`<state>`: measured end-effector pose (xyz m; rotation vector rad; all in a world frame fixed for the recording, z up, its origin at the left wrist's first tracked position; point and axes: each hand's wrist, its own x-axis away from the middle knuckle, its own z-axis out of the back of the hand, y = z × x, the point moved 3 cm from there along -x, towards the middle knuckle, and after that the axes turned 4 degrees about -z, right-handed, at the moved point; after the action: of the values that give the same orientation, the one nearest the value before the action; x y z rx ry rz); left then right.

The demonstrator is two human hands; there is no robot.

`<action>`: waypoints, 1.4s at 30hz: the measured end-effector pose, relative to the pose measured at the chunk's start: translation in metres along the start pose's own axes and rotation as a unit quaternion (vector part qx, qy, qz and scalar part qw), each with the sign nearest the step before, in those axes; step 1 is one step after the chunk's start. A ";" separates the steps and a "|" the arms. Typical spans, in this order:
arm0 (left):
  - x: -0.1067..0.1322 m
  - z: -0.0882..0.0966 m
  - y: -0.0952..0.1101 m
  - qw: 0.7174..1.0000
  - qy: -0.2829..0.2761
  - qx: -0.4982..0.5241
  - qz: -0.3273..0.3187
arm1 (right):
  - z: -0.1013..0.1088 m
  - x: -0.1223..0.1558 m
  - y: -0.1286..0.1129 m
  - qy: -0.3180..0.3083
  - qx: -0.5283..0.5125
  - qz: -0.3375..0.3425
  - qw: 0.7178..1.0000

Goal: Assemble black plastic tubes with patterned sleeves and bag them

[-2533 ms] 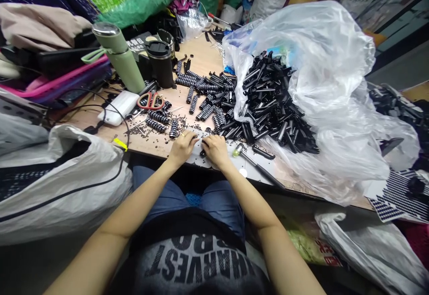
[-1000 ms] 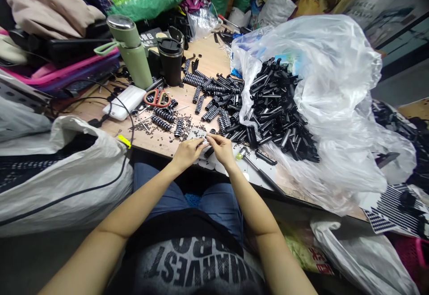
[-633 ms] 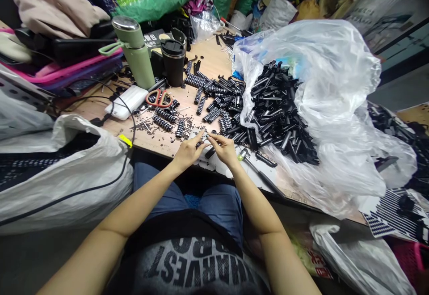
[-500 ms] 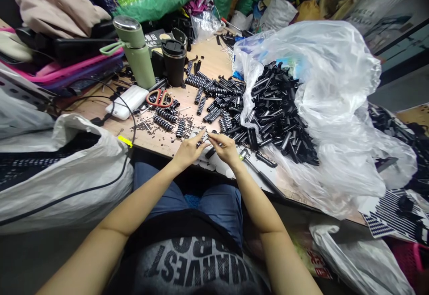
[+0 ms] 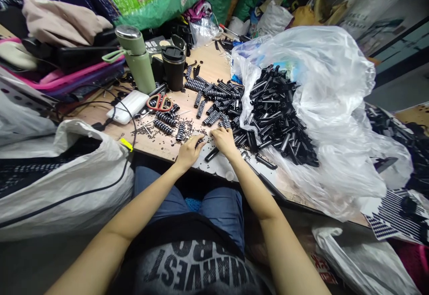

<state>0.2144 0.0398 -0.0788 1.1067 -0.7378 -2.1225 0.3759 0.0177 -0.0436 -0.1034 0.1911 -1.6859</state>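
Observation:
My left hand (image 5: 189, 151) rests at the near edge of the wooden table (image 5: 208, 62), fingers curled in a pinch on a small black piece I cannot make out. My right hand (image 5: 225, 140) lies beside it, fingers bent down onto small dark beads (image 5: 187, 130) scattered on the table. A black tube (image 5: 212, 154) lies on a white sheet (image 5: 217, 166) just under my right hand. Bead-covered black tubes (image 5: 214, 115) lie in a loose group beyond my hands.
A large clear plastic bag (image 5: 321, 89) spills a heap of plain black tubes (image 5: 275, 111) at the right. Red scissors (image 5: 159, 103), a green flask (image 5: 137, 58), a black cup (image 5: 174, 67) and a white power bank (image 5: 127, 106) stand left. White bags flank my knees.
Both hands have dropped from a raised pinch in front of me down onto the table; the right hand has reached slightly forward to the beads. The camera has tilted a little.

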 end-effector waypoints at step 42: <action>-0.019 0.015 0.004 0.984 0.066 0.134 0.098 | 0.003 -0.179 0.005 -0.001 0.062 0.017 0.998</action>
<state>0.2109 0.0542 -0.0592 1.2458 -1.0463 -1.8019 0.4040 0.1945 -0.0337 -0.0086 0.0866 -1.6588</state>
